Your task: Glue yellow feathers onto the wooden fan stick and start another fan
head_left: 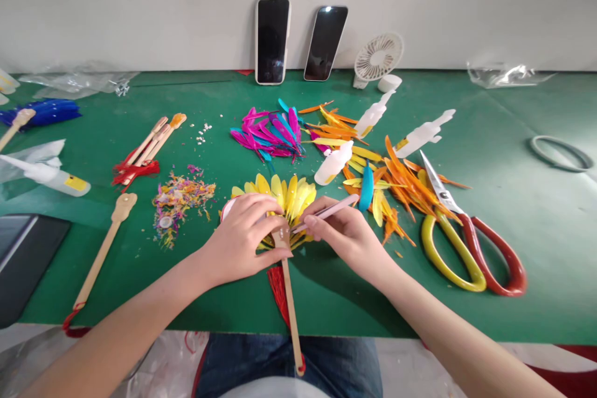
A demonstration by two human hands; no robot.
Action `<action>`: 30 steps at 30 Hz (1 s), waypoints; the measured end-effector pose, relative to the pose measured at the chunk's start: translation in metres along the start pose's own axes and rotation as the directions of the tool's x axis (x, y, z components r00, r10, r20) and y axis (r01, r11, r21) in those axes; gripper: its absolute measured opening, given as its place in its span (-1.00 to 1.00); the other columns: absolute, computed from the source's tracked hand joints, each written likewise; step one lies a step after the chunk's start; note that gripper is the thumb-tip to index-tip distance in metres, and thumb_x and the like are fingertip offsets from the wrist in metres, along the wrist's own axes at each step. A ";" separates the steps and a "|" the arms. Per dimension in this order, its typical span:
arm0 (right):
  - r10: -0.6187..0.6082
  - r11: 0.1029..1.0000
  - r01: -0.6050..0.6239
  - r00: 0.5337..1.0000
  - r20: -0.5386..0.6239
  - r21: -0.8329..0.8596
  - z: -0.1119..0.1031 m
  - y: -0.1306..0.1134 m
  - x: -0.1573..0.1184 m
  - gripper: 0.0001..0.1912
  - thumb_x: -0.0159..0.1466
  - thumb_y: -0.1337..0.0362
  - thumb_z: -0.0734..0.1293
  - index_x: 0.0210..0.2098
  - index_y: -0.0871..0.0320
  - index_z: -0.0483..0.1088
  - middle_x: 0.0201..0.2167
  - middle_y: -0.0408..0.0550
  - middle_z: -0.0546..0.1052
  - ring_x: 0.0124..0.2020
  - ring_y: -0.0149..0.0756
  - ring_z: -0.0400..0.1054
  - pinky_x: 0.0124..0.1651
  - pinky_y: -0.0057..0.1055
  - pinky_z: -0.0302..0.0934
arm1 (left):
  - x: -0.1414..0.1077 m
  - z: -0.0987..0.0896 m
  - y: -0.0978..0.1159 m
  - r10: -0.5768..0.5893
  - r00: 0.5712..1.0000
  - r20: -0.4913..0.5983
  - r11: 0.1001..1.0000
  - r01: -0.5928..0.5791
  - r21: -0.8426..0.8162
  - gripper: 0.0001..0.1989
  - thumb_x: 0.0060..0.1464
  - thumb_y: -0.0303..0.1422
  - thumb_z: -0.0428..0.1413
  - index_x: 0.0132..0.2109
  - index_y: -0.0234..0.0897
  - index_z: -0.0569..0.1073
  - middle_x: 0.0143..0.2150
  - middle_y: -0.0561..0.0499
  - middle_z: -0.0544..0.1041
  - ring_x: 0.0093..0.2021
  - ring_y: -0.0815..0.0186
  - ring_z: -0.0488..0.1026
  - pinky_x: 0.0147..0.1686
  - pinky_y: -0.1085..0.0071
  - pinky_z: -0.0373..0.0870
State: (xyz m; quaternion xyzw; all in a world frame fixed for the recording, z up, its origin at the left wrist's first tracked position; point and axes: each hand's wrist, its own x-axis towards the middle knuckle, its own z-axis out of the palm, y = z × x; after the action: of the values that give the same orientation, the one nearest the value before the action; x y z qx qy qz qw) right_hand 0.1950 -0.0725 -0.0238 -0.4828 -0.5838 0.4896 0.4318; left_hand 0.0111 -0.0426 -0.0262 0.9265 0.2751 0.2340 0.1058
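A fan of yellow feathers [291, 196] on a wooden handle [292, 311] lies at the table's front edge, the handle's end jutting past it. A red tassel [278, 292] hangs beside the handle. My left hand [247, 233] grips the fan where handle and feathers meet, thumb near and fingers across the top. In my right hand [338, 230] is a slim pink tool [333, 206] like tweezers, pinched between thumb and fingers. Its tip is at the feather bases, right of the handle's head. My left fingers hide part of the fan and a white, red-edged piece [228, 208].
Loose magenta and blue feathers [270, 132], orange feathers [403, 180], several glue bottles [334, 163] and large scissors [450, 224] lie beyond and right. Left are colourful scraps [180, 205], wooden handles [107, 242] and a dark device [32, 261]. Two phones [273, 40] and a small fan [379, 57] stand behind.
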 end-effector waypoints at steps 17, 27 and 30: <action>0.026 0.996 -0.025 0.999 0.018 -0.089 0.003 0.001 0.001 -0.80 0.13 0.20 0.24 -0.54 0.18 0.31 -0.56 -0.15 0.35 -0.57 -0.46 0.20 -0.54 -0.51 0.13 | 0.001 0.003 0.002 -0.037 0.999 0.001 0.999 0.037 0.002 -0.85 0.03 -0.32 0.01 -0.30 -0.29 0.40 -0.16 -0.08 0.42 -0.03 0.19 0.27 -0.05 0.19 0.21; -0.072 0.970 0.074 0.997 0.017 -0.232 0.003 0.002 0.000 -0.83 0.16 0.28 0.21 -0.53 0.16 0.33 -0.51 -0.10 0.43 -0.51 -0.40 0.30 -0.50 -0.48 0.18 | 0.000 0.003 0.001 -0.041 0.999 -0.004 0.999 0.041 0.007 -0.83 0.00 -0.28 0.04 -0.28 -0.27 0.38 -0.16 -0.07 0.42 -0.03 0.19 0.28 -0.04 0.17 0.21; -0.114 0.964 0.114 0.993 0.017 -0.239 0.003 0.003 0.000 -0.84 0.17 0.31 0.21 -0.52 0.16 0.34 -0.50 -0.10 0.45 -0.49 -0.40 0.31 -0.46 -0.47 0.19 | 0.000 0.003 0.001 -0.033 0.999 -0.008 0.999 0.033 0.014 -0.83 0.00 -0.28 0.04 -0.28 -0.28 0.39 -0.16 -0.08 0.42 -0.03 0.19 0.28 -0.04 0.19 0.21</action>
State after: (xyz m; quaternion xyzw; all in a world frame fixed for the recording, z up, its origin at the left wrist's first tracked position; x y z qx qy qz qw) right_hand 0.1920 -0.0733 -0.0269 -0.4962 -0.6662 0.3906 0.3967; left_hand 0.0129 -0.0437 -0.0285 0.9217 0.2922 0.2340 0.1021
